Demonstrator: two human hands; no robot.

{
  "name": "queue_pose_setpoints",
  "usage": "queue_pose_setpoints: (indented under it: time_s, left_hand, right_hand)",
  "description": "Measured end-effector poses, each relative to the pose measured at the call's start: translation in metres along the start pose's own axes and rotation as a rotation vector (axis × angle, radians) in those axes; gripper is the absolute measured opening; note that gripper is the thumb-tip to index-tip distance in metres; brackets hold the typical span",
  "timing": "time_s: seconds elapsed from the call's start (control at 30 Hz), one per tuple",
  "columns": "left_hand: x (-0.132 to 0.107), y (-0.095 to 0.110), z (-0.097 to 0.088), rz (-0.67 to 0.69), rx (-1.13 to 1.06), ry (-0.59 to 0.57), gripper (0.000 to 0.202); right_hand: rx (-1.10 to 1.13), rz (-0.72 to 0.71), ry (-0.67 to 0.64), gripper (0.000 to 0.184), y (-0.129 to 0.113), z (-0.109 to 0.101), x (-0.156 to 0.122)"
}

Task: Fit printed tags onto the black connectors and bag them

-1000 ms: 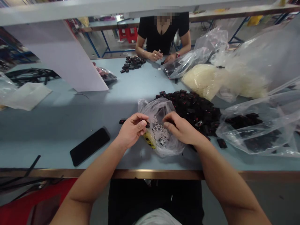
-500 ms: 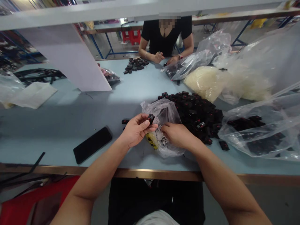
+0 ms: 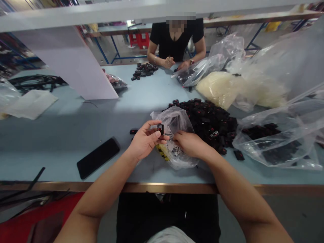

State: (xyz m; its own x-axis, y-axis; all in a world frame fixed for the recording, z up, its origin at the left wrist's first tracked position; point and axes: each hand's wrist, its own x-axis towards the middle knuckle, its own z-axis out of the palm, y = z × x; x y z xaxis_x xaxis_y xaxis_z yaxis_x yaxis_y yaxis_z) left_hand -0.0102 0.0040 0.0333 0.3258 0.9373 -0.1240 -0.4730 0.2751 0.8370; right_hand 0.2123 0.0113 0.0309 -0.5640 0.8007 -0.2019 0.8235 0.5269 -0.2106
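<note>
Head view, looking down on a pale blue workbench [image 3: 63, 135]. Small black-and-red block [image 3: 160, 129] standing upright, long axis roughly vertical, pinched firmly between thumb and fingertips of the left hand [image 3: 145, 141], just over the edge of a clear plastic bag [image 3: 174, 121] at the near middle of the bench. Right hand [image 3: 191, 143] just right of the block, fingers curled together against the bag's speckled contents; any grip there hidden, so impossible to tell. Heap of black blocks [image 3: 212, 125] right of the bag and touching it. One loose block [image 3: 133, 131] just left of the left hand; black phone [image 3: 98, 158] further left. Across the bench, a co-worker's hand [image 3: 168, 62] beside a small black pile [image 3: 144, 71].
</note>
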Motion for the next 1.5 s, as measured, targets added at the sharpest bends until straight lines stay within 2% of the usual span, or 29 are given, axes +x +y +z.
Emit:
queue_pose_setpoints:
  time_s: [0.07,0.17,0.3,0.4,0.57,0.77,0.87,1.0,1.2,1.5]
  left_hand:
    - [0.0,0.001,0.001,-0.003,0.005,-0.001,0.049]
    - [0.0,0.003,0.003,-0.002,0.003,0.001,0.049]
    - [0.0,0.003,0.004,-0.012,0.012,-0.004,0.049]
    - [0.001,0.003,0.003,-0.017,0.023,-0.007,0.049]
    - [0.002,0.001,0.001,-0.019,0.03,-0.011,0.049]
    - [0.0,-0.005,0.002,-0.039,0.044,-0.008,0.048]
    - [-0.001,-0.007,0.003,-0.041,0.061,-0.011,0.048]
    - [-0.002,-0.011,0.005,-0.027,0.07,-0.044,0.049]
    - [-0.004,-0.015,0.007,-0.031,0.112,-0.067,0.05]
    - [-0.006,-0.019,0.009,-0.023,0.146,-0.071,0.047]
  right_hand:
    - [0.038,-0.002,0.007,0.019,0.003,-0.001,-0.001]
    - [0.057,-0.027,-0.048,0.033,0.004,-0.004,-0.002]
    - [0.03,-0.029,-0.063,0.014,0.002,-0.003,0.0]
    - [0.096,-0.052,-0.01,0.017,0.005,0.001,0.002]
    - [0.402,-0.092,0.144,0.015,0.018,0.005,0.004]
    - [0.877,-0.02,0.386,0.009,0.017,0.001,0.001]
    - [1.045,0.002,0.414,0.014,0.01,-0.004,-0.003]
    - [1.15,0.036,0.48,0.018,0.002,-0.007,-0.007]
    - [1.346,0.099,0.451,0.025,-0.007,-0.002,-0.006]
    - [1.361,0.068,0.459,0.025,-0.009,-0.001,-0.004]
